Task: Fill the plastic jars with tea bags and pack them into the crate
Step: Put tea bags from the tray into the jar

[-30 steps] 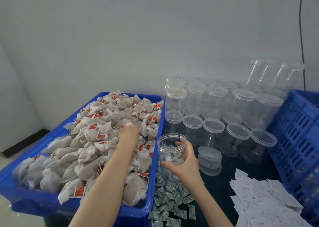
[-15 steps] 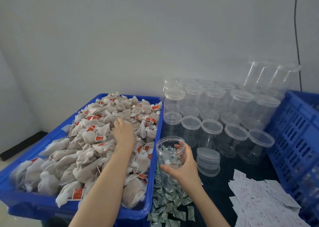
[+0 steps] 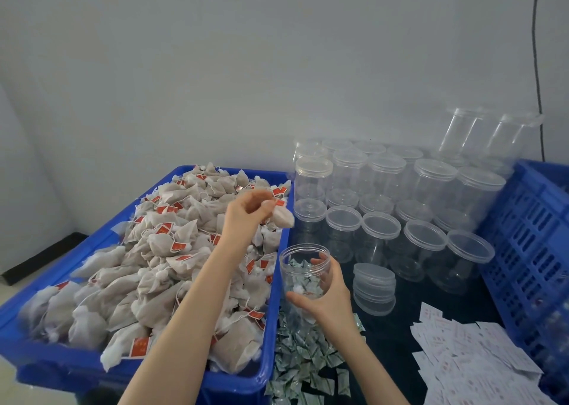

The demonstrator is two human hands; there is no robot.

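**A:** What has your left hand (image 3: 246,212) got?

**B:** Your fingers are curled and pinch one beige mesh tea bag (image 3: 281,216) by its top, above the far right corner of the shallow blue plastic tray (image 3: 268,370) heaped with the same bags. The bag hangs from your fingertips, its fat end low and to the right, its long axis slanting down toward the jars. A small red paper tag (image 3: 278,191) shows just above it.

**A:** And the right hand (image 3: 328,295)?

**B:** It wraps round the open clear plastic jar (image 3: 303,269), thumb on the near side, fingers on the far wall. The jar stands upright, long axis vertical, mouth up and lidless, just beside the tray's right edge and below the held bag. A few small things lie inside; you cannot tell what they are.

**A:** What lies around it?

**B:** Small green-and-white folded sachets (image 3: 303,363) are strewn under and in front of the jar. A stack of clear lids (image 3: 373,289) sits just right of it, rows of lidded clear jars (image 3: 425,216) stand behind, white paper slips (image 3: 471,361) lie near right, and the blue slotted plastic crate (image 3: 535,250) stands at the far right.
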